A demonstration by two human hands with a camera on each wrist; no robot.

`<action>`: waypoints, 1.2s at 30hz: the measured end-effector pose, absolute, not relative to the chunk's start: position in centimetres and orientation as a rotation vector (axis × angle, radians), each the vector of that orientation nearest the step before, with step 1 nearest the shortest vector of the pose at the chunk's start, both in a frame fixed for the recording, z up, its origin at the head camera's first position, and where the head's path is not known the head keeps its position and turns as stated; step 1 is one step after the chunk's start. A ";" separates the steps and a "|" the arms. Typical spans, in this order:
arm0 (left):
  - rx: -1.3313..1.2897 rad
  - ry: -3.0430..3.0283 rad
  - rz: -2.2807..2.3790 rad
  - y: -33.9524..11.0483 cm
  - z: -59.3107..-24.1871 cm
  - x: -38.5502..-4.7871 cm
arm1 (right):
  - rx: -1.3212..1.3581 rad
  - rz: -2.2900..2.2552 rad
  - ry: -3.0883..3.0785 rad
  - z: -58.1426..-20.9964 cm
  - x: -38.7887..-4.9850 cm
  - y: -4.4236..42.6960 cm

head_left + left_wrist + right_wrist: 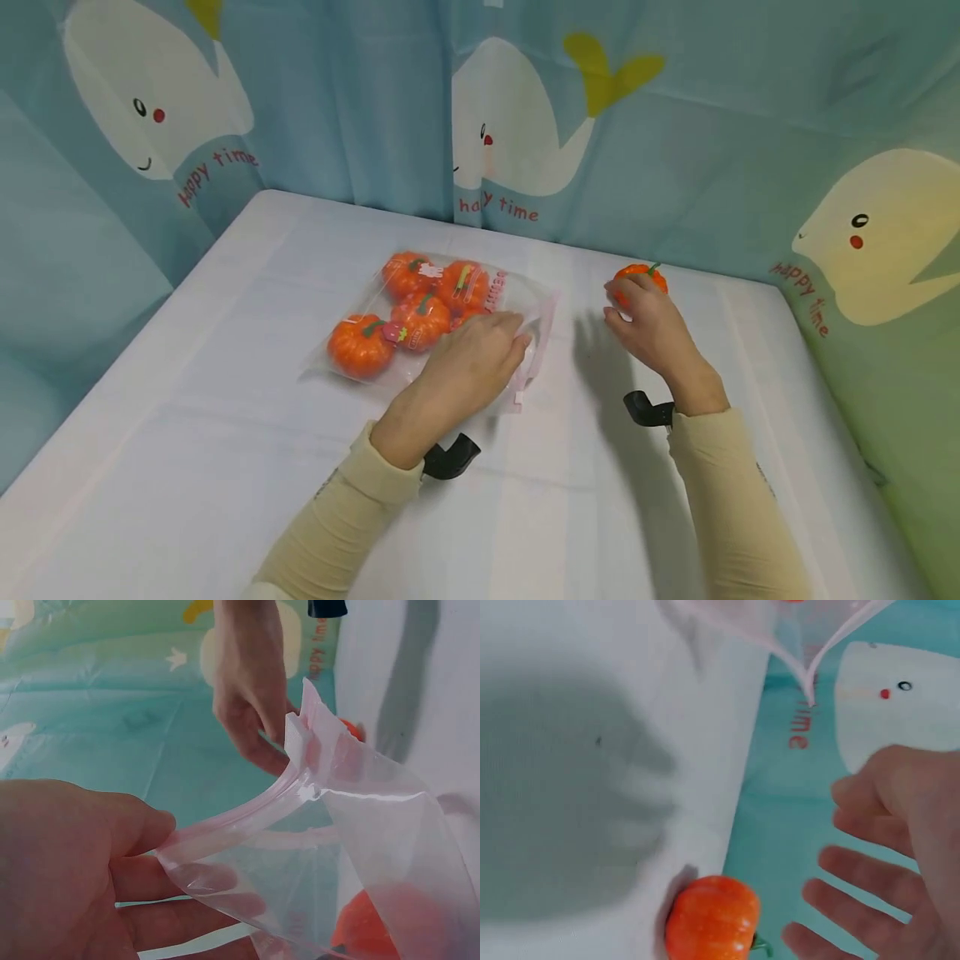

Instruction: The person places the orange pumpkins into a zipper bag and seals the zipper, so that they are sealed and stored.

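A left hand (467, 354) pinches a clear zip bag (525, 298) of orange pumpkins (422, 321) by its pink lip (225, 822), best held gaping, while the right hand (651, 323), loose-fingered and empty, hovers beside a lone pumpkin (712, 919), best gripped round its sides, on the white table (225, 475).

Curtained-off spot shown, room type can't be told: white table (225, 500) bordered on three sides by curtain (390, 125) printed with whales (517, 146), "happy time" lettering (236, 157).

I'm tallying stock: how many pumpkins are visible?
6: five pumpkins in the zip bag, one partly behind the left hand; another near the right hand. Others may be hidden.
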State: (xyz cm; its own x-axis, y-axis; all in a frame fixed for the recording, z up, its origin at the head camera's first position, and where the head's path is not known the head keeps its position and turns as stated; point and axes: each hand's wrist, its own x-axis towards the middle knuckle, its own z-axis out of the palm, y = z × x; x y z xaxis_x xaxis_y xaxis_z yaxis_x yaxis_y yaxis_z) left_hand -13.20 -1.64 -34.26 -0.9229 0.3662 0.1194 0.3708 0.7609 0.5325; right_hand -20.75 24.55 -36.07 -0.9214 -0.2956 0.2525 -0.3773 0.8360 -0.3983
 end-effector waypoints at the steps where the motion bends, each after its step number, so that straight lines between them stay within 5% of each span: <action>1: -0.620 -2.944 -0.885 -1.6 -34.3 -13.2 | 0.511 0.659 -2.815 -36.1 -21.0 24.6; 36: -0.667 -2.963 -0.808 -1.9 -33.9 -13.2 | -0.062 0.429 -3.097 -38.6 -25.6 26.8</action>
State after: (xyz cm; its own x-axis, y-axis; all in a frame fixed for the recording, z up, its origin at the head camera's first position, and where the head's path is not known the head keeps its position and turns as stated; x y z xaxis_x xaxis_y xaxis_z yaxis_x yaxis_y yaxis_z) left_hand -13.16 -1.91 -33.91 -0.9100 0.4002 0.1082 0.3997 0.7779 0.4848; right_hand -25.60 26.76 -38.63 -0.9991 0.0410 0.0087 0.0371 0.9617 -0.2717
